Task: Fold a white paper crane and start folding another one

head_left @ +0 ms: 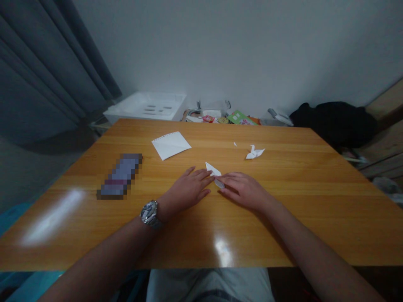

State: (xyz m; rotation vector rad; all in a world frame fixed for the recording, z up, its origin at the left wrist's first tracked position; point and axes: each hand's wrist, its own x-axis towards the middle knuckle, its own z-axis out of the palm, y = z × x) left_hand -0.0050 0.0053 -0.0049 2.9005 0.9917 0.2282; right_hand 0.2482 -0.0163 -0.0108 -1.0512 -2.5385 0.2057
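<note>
A small folded piece of white paper (213, 168) lies on the table in front of me, pointed at its far end. My left hand (193, 186), with a metal watch (149, 212) on the wrist, reaches it from the left. Its fingers are stretched out, and the fingertips touch the paper's left edge. From the right, my right hand (242, 188) has the near part of the paper between thumb and fingers, which hide some of it. A finished-looking white origami bird (254, 153) stands farther back on the right.
The wooden table (299, 167) carries a white sheet with a perforated edge (171, 145), a tiny paper scrap (235, 144) and a pixelated phone-like object (121, 176). Behind its far edge are a white plastic tray (151, 105), a green packet (241, 118) and a black bundle (333, 121).
</note>
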